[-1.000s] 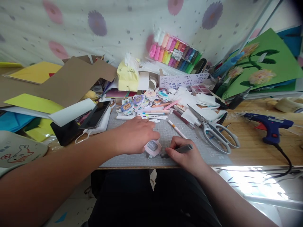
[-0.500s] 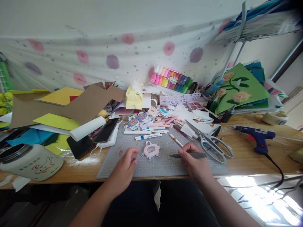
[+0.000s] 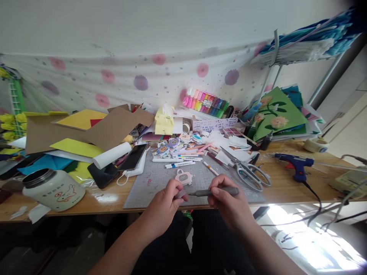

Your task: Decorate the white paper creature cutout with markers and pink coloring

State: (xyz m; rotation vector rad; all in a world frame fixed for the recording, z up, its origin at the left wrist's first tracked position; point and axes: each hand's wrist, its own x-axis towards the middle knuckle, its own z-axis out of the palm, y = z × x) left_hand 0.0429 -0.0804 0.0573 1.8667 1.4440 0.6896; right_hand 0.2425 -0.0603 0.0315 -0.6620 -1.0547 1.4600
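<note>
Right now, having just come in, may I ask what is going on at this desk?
A person holds a grey marker in the right hand, its tip pointing toward the left hand. The left hand pinches a small greyish piece, possibly the marker's cap; tip and piece are close but apart. Just beyond the left hand, a pink cutout with a grey middle lies on the grey cutting mat. Scissors lie open to the right.
</note>
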